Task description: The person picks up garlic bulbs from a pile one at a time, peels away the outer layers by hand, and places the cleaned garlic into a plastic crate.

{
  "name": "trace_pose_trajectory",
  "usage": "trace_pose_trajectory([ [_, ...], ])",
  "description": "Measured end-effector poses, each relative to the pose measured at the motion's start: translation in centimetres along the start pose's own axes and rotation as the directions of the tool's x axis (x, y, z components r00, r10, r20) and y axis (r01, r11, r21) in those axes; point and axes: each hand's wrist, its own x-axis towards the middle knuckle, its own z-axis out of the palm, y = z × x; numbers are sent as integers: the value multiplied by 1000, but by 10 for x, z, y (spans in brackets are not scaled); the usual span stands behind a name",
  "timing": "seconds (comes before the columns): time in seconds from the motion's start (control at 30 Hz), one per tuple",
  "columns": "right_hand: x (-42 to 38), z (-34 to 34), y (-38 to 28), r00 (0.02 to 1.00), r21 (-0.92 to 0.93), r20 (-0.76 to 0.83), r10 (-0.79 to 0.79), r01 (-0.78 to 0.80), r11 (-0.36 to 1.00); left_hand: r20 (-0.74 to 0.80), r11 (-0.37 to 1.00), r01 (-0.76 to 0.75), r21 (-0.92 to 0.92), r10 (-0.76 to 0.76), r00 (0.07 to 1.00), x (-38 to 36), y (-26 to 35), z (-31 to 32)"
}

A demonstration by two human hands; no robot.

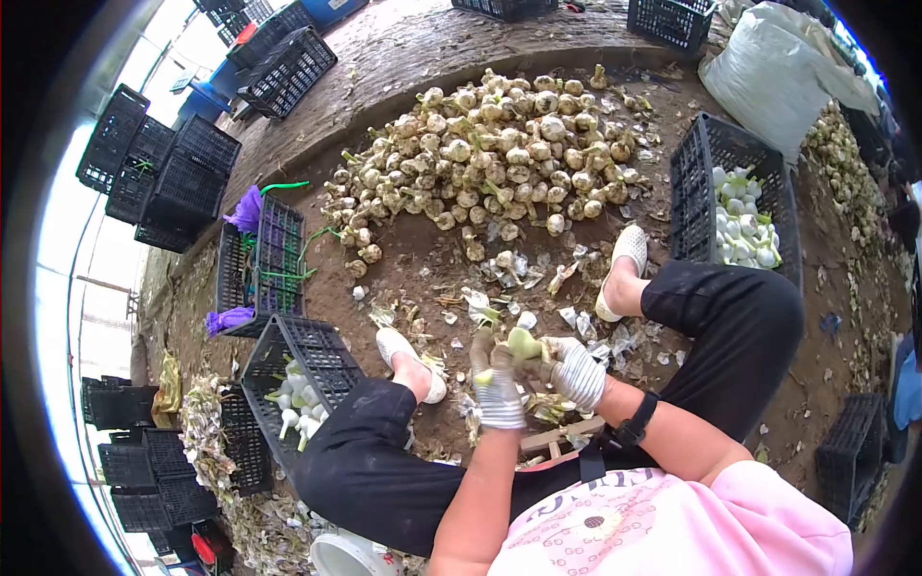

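Note:
Both hands are in striped gloves with soiled fingers, close together in front of my lap. My right hand is closed, its fingertips against a pale green garlic bulb. Beside it, my left hand has its fingers bent near the same bulb; they are somewhat blurred, and what they grip is hidden. Ahead of my feet lies a large heap of untrimmed garlic bulbs with dirty skins and stubs of stem. Peeled white garlic lies in the black crate at my right and the black crate at my left.
Loose skins and scraps litter the soil between my feet. A crate with purple net bags stands at left, near stacked black crates. A white sack stands at upper right, a white bucket at lower left.

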Motion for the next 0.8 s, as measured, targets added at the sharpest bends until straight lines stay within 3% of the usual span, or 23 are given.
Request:
trace_pose_trajectory([
  [0.03, 0, 6, -12, 1000, 146, -12, -6, 8, 989, -39, 982, 12, -186, -19, 999, 7, 0, -3],
  [0.07, 6, 5, -23, 990, 290, -136, -35, 74, 954, -73, 930, 16, -367, -46, 996, 15, -1, -4],
  [0.1, 14, 0, -35, 964, 419, -262, -43, 154, 895, -201, 866, -78, -494, -26, 979, 20, 7, 1],
  [0.13, 21, -7, -46, 923, 526, -384, -29, 245, 814, -39, 902, -34, -430, 19, 999, 16, 26, -7],
  [0.2, 27, -77, -41, 872, 526, -485, -65, 350, 775, -59, 832, -44, -553, 14, 998, 11, 53, -26],
  [0.27, 32, -77, -50, 999, 259, -28, 43, -34, 965, -93, 873, -139, -467, 107, 990, 14, 52, -33],
  [0.3, 31, -69, -47, 961, -15, 249, 119, -119, 993, -109, 887, -187, -423, 155, 982, 16, 51, -35],
  [0.33, 4, -20, -51, 965, -454, 133, 226, -143, 879, -47, 910, -253, -329, 252, 967, 14, 47, -33],
  [0.4, 3, -5, -21, 983, -466, 160, 88, -3, 885, 105, 910, -391, -140, 406, 908, 5, 31, -21],
  [0.43, -3, 14, -34, 986, -281, 161, 48, -1, 960, 93, 915, -396, 82, 388, 917, 3, 19, -17],
  [0.47, -1, 15, -23, 989, -57, 128, 70, -63, 996, 115, 909, -397, 129, 383, 916, 2, 17, -20],
  [0.57, 5, 7, -25, 997, 39, 61, 42, -45, 998, 195, 872, -424, 243, 384, 902, -6, 35, -7],
  [0.67, 0, 3, -47, 997, -159, 25, 78, -73, 985, 250, 826, -439, 354, 369, 895, -14, 47, -4],
  [0.7, 2, 2, -45, 1000, -224, 11, 27, -24, 974, 312, 547, -606, 577, 538, 783, -6, 49, -6],
  [0.73, 3, 3, -44, 999, -273, 18, 33, -27, 962, 467, 204, -667, 717, 571, 675, -6, 55, -11],
  [0.8, 2, 6, -42, 999, -366, 27, 43, -30, 930, 604, -63, -668, 742, 496, 624, -1, 53, -11],
])
